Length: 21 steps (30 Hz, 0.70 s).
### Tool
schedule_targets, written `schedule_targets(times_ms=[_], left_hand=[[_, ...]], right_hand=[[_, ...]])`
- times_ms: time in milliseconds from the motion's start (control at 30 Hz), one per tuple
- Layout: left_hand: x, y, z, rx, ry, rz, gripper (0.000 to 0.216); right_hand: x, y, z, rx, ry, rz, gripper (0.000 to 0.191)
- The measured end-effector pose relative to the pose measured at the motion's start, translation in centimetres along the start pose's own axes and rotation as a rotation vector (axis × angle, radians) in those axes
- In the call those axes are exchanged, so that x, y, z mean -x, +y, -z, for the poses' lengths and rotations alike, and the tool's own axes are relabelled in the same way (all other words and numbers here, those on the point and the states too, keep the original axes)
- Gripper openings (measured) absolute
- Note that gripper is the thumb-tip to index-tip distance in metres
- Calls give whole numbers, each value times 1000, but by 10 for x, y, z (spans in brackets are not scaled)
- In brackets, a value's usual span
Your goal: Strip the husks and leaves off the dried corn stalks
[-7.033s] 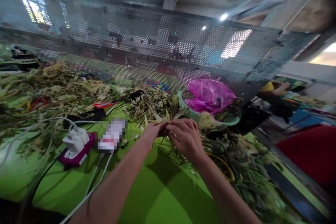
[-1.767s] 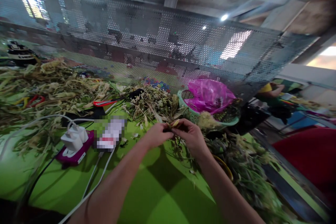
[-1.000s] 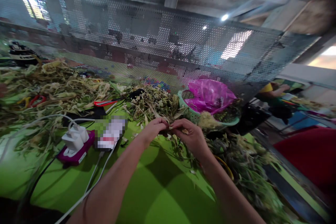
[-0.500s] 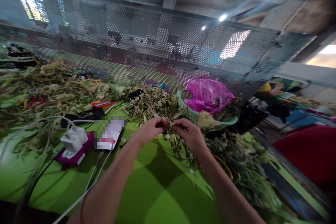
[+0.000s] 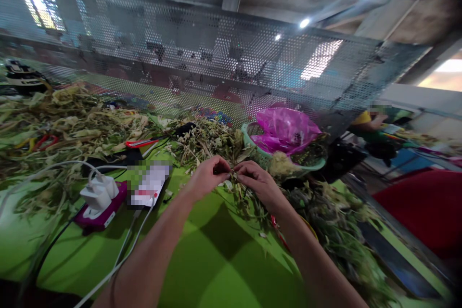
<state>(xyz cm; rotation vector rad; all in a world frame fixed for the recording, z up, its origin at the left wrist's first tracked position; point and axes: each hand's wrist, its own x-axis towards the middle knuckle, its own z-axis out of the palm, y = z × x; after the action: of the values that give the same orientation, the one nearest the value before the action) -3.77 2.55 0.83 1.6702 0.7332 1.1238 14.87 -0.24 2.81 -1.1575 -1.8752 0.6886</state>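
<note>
My left hand and my right hand meet over the green table, thumb and fingertips of each pinched together. Between them is a small leafy sprig, greenish and pale; its finer details are too small to make out. Just beyond my fingers lies a heap of drab green and brown leafy stems. More bits of leaf and stem are scattered beneath my right hand. A red-handled tool shows partly beside my right forearm, mostly hidden by it.
Behind my right hand stands a green basket with a pink plastic bag. To the left lie a phone, a purple power strip with white plugs, and a red cutter. A perforated metal screen closes the back; another person's arm shows right.
Both hands stay together at nearly the same spot, with small finger shifts on the sprig. The red-handled tool by my right forearm shows more now. The view has shifted slightly.
</note>
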Motion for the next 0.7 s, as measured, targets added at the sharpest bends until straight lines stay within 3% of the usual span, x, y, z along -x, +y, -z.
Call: schedule_targets(times_ms=[267,467,700], left_hand=[[0,3,1,-10,-54,46,11],[2,0,0,-10,-95,40,10],[3,4,-1,-16,-97,5,9]], right_hand=[[0,-4,6,43,-147,35,21],[1,-1,12,-24,-264,-20,25],[3,5,11,-158,-282,-89,26]])
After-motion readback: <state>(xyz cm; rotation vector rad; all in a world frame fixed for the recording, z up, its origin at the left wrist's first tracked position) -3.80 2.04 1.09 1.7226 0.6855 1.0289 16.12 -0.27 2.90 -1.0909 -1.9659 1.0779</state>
